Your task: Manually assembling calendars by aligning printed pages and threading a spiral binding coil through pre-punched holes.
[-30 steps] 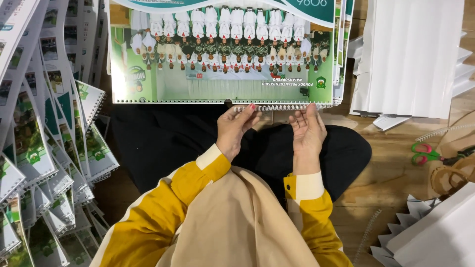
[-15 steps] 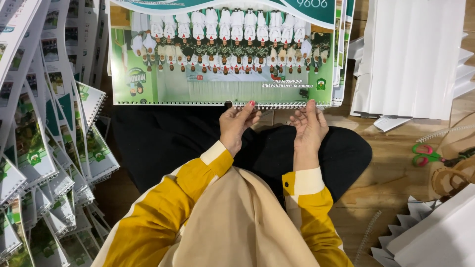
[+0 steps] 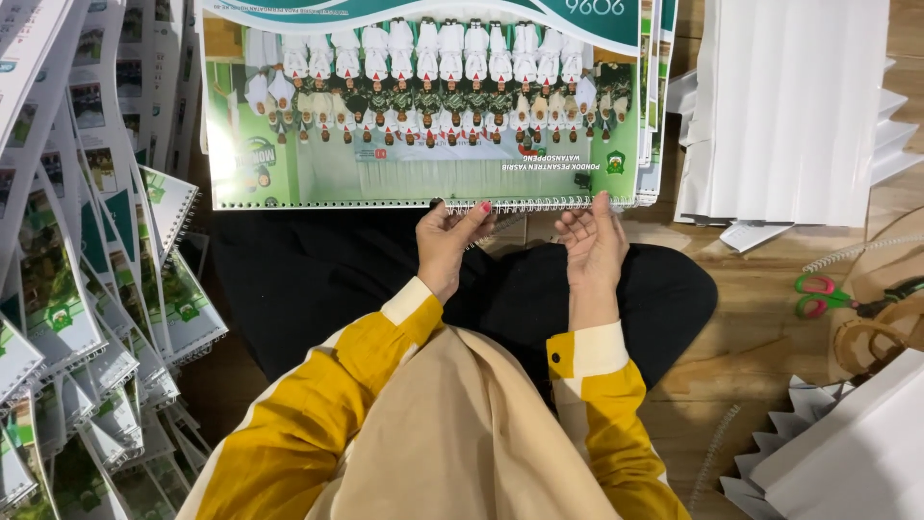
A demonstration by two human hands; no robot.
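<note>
Right now both hands sit at the near edge of a printed calendar sheet, which lies on top of a stack in front of the person's crossed legs. That edge carries a white wire spiral binding. The left hand has its fingers curled up to the spiral, thumb and forefinger pinched narrowly on the wire near the middle of the edge. The right hand is just beside it, palm turned inward, fingers half bent and raised to the same binding, its fingertips touching the wire; whether it truly grips I cannot tell. The 2 hands are close together but apart.

To the left, many bound calendars fan out in an overlapping pile on the floor. To the right stands a stack of plain white sheets, with more folded white card at the lower right corner. On the wooden floor between them lie scissors with red and green handles and a loose spiral wire.
</note>
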